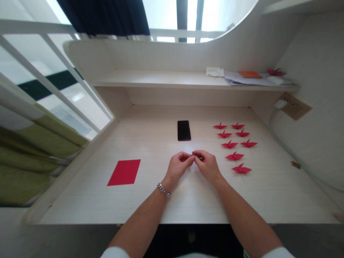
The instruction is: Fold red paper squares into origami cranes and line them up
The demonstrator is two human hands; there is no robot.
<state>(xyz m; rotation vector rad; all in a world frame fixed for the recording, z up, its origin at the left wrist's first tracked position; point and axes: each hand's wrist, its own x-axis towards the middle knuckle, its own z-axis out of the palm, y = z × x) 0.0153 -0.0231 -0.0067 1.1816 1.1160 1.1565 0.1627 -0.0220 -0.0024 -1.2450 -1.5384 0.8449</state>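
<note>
My left hand and my right hand meet above the middle of the desk, thumbs and fingers pinched together. Between the fingertips shows a small bit of red folded paper; most of it is hidden, so its shape cannot be made out. Both hands are closed on it. Off to the right lie several red origami cranes in two rough columns. A red square sheet of paper rests flat on the left side of the desk.
A black phone lies beyond my hands. The shelf at the back carries papers, an orange piece and a dark red folded thing. A cable runs from the wall socket down the right side.
</note>
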